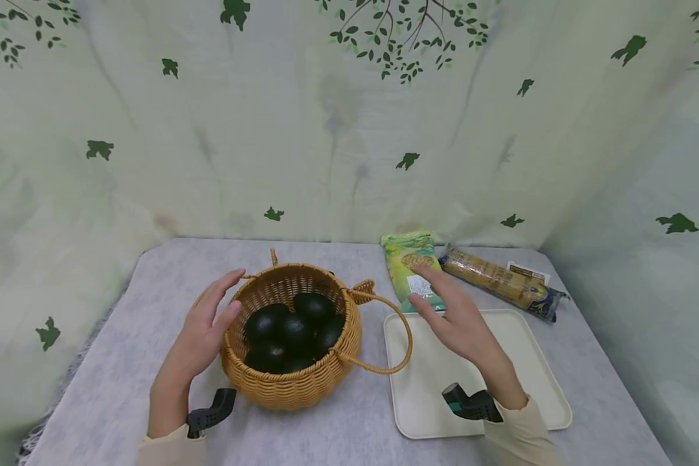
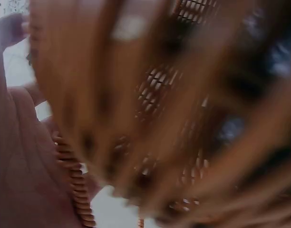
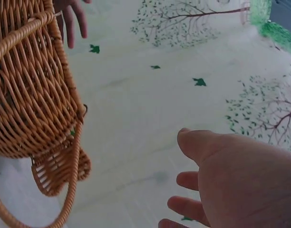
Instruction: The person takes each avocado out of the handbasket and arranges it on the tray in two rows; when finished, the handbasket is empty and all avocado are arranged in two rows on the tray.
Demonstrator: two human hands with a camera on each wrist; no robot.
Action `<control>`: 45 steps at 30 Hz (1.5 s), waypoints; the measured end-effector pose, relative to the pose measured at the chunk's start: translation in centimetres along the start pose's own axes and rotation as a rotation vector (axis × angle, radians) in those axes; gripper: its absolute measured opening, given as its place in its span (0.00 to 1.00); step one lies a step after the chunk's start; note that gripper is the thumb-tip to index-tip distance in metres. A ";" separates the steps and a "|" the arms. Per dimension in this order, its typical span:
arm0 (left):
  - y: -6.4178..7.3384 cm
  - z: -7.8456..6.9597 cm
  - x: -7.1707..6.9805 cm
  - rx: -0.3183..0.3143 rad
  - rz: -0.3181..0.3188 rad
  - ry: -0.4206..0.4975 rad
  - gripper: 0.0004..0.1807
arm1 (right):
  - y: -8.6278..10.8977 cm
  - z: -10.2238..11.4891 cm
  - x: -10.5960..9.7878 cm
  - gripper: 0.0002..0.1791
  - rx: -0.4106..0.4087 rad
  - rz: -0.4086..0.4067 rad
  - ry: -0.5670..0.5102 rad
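Observation:
A round wicker basket [image 1: 294, 393] stands left of the middle of the table, holding several dark, glossy fruits that look like avocados [image 1: 296, 332]. Beside its left rim is my left hand [image 1: 205, 327], fingers extended and thumb apart. The left wrist view shows a woven handle [image 2: 80, 194] close by the palm; whether they touch I cannot tell. My right hand [image 1: 457, 320] hovers over the tray with fingers stretched toward the back, holding nothing. Between that hand and the basket, a looped wicker handle [image 1: 408, 343] sticks out to the right.
A cream tray [image 1: 437, 401] lies to the right, partly under the right hand and forearm. Behind it are a green and yellow packet [image 1: 399, 259], a long clear-and-blue package [image 1: 495, 278] and a small label card [image 1: 529, 272]. A printed cloth backdrop [image 1: 349, 129] encloses the table.

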State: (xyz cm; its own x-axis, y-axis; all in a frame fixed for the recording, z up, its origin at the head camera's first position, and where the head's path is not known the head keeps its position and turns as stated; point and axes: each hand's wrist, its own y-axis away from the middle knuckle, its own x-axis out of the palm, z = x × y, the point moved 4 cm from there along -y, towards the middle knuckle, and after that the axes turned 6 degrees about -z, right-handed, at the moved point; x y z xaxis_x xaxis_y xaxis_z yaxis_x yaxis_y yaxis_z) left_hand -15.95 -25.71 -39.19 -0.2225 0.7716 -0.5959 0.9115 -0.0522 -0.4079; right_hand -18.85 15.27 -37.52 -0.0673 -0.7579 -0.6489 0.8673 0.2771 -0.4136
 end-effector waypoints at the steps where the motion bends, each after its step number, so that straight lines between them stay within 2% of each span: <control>1: 0.1 0.1 0.1 0.006 -0.004 -0.014 0.31 | -0.3 0.3 0.5 0.30 -0.017 0.009 -0.037; 6: 0.1 0.7 0.4 0.035 -0.005 -0.074 0.35 | -1.6 1.7 2.6 0.30 -0.076 0.072 -0.188; 14: 0.5 1.7 0.9 0.025 -0.001 -0.043 0.35 | -3.2 3.8 5.7 0.31 -0.120 0.202 -0.332; 21: 0.9 2.5 1.3 0.057 0.005 -0.024 0.36 | -4.4 5.3 7.4 0.31 -0.187 0.255 -0.310; 34: 1.3 3.7 1.3 -0.072 0.087 0.047 0.33 | -6.5 7.9 10.1 0.31 -0.264 0.422 -0.357; 42: 1.3 3.9 1.6 -0.110 0.118 0.061 0.32 | -7.7 9.4 11.7 0.31 -0.332 0.540 -0.244; 45: 1.3 4.0 1.7 -0.120 0.118 0.054 0.32 | -8.0 10.0 12.3 0.31 -0.353 0.591 -0.242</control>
State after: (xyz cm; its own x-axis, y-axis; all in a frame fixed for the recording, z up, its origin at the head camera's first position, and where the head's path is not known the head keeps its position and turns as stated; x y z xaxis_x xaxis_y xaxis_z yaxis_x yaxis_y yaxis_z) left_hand -16.49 -27.02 -43.53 -0.0951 0.7976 -0.5956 0.9657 -0.0713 -0.2497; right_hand -21.74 -2.19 -35.82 0.5090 -0.5211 -0.6851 0.5116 0.8232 -0.2461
